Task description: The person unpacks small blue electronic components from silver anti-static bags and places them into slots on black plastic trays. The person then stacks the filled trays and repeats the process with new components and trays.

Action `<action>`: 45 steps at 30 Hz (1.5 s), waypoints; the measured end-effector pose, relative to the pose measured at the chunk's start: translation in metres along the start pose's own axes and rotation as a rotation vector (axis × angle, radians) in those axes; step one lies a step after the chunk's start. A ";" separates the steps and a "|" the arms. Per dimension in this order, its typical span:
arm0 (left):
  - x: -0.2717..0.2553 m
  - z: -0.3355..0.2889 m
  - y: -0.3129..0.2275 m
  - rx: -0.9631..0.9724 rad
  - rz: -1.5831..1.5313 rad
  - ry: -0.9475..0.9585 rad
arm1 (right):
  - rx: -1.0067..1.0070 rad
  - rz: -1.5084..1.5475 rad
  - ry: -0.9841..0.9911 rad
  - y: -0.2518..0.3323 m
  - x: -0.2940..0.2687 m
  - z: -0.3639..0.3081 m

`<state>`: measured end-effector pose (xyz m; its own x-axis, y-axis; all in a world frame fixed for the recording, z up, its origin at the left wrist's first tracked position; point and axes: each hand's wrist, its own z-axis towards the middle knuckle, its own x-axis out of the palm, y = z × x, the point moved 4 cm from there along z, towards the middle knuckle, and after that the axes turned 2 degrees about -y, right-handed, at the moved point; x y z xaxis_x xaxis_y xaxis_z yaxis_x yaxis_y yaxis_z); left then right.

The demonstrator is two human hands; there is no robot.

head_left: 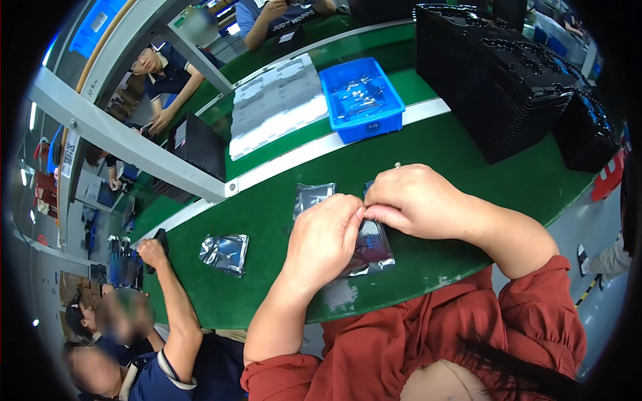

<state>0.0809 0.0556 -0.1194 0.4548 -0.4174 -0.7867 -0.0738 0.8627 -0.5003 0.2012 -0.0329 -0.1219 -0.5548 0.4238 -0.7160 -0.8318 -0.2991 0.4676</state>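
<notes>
The bag [376, 259] lies on the bench [267, 200], partly covered by the hands. Left hand [324, 237]: grip pinched on the bag's upper edge. Right hand [414, 200]: grip pinched on the same edge, thumbs nearly meeting. A dark item [369, 235] shows in the bag, so the contents appear to be in place; work at the edge appears in progress, with release not yet done. Opening or sealing: cannot be told. 2 further bags lie outside the grip: the rear bag [314, 195], just beyond the left hand, and the side bag [225, 254], well apart to the left. Their status, and that of the packs [361, 95] in the blue bin [369, 128], cannot be determined.
</notes>
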 end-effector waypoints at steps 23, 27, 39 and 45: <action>-0.004 -0.017 0.002 -0.102 -0.540 0.226 | -0.655 -0.190 -0.120 0.046 -0.002 -0.009; -0.007 -0.019 -0.001 -0.102 -0.526 0.210 | -0.682 -0.221 -0.134 0.050 -0.002 -0.009; -0.003 -0.019 0.018 -0.157 -0.563 0.203 | -0.299 -0.035 0.023 0.031 0.001 0.010; 0.003 -0.018 0.018 -0.131 -0.536 0.177 | -0.032 0.184 0.235 0.017 0.000 0.007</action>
<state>0.0646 0.0644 -0.1370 0.3041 -0.8373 -0.4544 0.0115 0.4802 -0.8771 0.1868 -0.0318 -0.1104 -0.6739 0.1519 -0.7230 -0.7150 -0.3805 0.5865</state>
